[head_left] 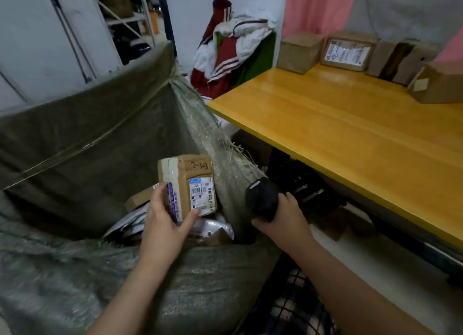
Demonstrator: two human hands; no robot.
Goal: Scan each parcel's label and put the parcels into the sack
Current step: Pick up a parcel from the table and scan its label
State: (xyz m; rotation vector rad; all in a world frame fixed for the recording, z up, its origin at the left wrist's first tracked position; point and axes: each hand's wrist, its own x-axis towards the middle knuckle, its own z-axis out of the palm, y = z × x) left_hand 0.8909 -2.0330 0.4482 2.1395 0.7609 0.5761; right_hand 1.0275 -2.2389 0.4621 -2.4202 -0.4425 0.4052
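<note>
Parcel (pixel 186 184) pinched in left grip (pixel 162 230) over sack (pixel 87 139), lower centre; right grip (pixel 285 222) clasps scanner (pixel 261 199). Lower parcel in flat before letting go.

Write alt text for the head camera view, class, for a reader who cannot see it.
A person's left hand holds a labelled cardboard parcel over the open green woven sack, while the right hand grips a black barcode scanner. More cardboard boxes stand on the yellow table.

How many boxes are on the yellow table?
5, far across the yellow table, left to right: plain box, labelled box, third box, fourth box (both blurry), end box at the picture's edge. More may be hidden.
</note>
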